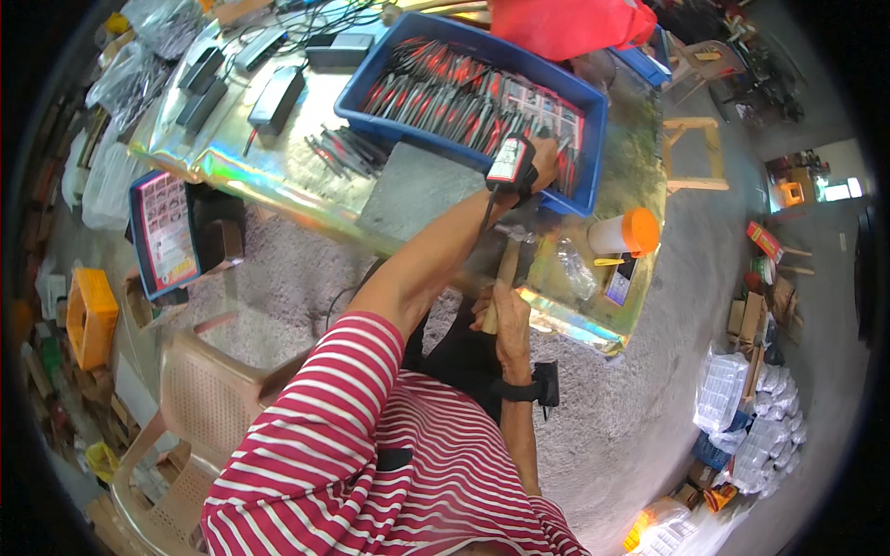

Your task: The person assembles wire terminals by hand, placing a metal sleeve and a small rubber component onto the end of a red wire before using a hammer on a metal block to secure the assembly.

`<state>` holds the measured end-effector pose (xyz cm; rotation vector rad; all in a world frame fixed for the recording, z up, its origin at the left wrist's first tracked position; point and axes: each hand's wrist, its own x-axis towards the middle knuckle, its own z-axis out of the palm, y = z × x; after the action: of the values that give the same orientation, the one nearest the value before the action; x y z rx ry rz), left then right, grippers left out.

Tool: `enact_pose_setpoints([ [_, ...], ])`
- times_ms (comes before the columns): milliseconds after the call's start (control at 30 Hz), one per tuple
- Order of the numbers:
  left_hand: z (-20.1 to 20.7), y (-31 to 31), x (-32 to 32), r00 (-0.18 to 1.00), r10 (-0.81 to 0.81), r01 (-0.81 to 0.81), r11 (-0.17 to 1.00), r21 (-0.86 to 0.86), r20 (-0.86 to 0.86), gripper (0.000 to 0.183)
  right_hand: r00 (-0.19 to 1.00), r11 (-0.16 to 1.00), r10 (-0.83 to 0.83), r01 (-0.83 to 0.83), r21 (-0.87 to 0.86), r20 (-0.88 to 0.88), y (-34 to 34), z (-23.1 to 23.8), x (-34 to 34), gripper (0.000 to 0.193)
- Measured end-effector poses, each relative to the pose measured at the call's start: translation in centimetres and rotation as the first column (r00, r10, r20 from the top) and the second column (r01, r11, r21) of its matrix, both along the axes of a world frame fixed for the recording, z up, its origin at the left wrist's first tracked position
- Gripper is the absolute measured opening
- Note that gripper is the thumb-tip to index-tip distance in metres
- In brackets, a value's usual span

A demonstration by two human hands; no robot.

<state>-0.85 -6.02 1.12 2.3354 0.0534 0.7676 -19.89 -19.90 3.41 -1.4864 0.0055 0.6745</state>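
Observation:
My left hand [545, 165] reaches over the near right edge of a blue plastic bin [598, 153]. Its fingers are mostly hidden among thin black-and-red pieces [454, 102] packed in rows there. A strapped black device with a white and red label [507, 159] sits on that wrist. Closer to my body, my right hand [507, 320] is closed around a wooden stick [509, 262], which points up toward the table edge. Between my left forearm and the bin lies a flat grey slab [417, 190]. A loose pile of similar dark pieces [348, 151] lies beside it.
A white jar with an orange lid [638, 232] and clear plastic wrap [577, 269] lie near the right table corner. Black boxes [276, 99] and cables cover the left. A plastic chair [209, 389] stands at left, a wooden frame [695, 153] beyond the table's right side.

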Motion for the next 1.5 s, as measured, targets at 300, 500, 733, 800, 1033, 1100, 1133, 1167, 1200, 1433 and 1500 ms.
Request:
enact_pose_setpoints([
  [300,5.0,5.1,-7.7,0.986,0.021,0.049,0.909,-0.415,0.163,0.010,0.999,1.000,0.001,0.000,-0.008,0.039,-0.1,0.0,0.1,0.041],
  [500,1.3,14.7,-16.1,0.906,0.418,-0.324,0.787,-0.525,0.068,0.010,0.998,1.000,0.022,-0.021,-0.012,0.055,0.4,0.4,0.0,0.042],
  [733,-1.9,19.9,-20.2,0.716,0.635,-0.698,0.667,-0.262,-0.289,0.021,0.994,0.999,0.011,-0.007,-0.043,0.106,0.6,0.4,0.1,0.044],
  [800,-1.8,20.3,-19.8,0.658,0.665,-0.741,0.655,-0.148,-0.354,0.029,0.995,0.999,0.009,-0.006,-0.036,0.096,0.7,0.5,0.1,0.045],
  [1033,-3.2,21.9,-19.2,0.683,0.575,-0.686,0.716,-0.127,-0.450,0.031,0.988,0.989,-0.128,0.133,-0.058,0.085,-1.5,0.7,0.3,0.043],
  [1100,-4.2,23.1,-18.9,0.622,0.626,-0.725,0.687,-0.044,-0.471,0.027,0.997,0.998,-0.060,0.061,-0.011,0.050,-3.1,-0.3,1.2,0.038],
  [1133,-4.3,23.3,-19.1,0.652,0.597,-0.701,0.710,-0.070,-0.468,0.026,0.991,0.995,-0.082,0.086,-0.042,0.102,-3.3,0.0,1.4,0.034],
  [1167,-4.4,23.8,-19.0,0.643,0.615,-0.700,0.714,-0.024,-0.456,0.027,0.984,0.992,-0.093,0.105,-0.071,0.154,-3.3,0.3,1.6,0.030],
  [1200,-4.5,24.4,-18.8,0.624,0.602,-0.701,0.713,-0.016,-0.498,0.028,0.978,0.987,-0.138,0.148,-0.056,0.157,-3.7,0.3,2.0,0.023],
  [1433,-1.7,21.9,-18.2,0.708,0.565,-0.562,0.814,0.145,-0.423,0.031,0.806,0.868,-0.349,0.471,-0.160,0.479,-6.0,-3.5,6.4,0.010],
  [1500,-2.8,22.9,-18.2,0.676,0.575,-0.540,0.812,0.222,-0.461,0.028,0.779,0.853,-0.364,0.499,-0.154,0.511,-6.1,-4.3,7.3,0.009],
])
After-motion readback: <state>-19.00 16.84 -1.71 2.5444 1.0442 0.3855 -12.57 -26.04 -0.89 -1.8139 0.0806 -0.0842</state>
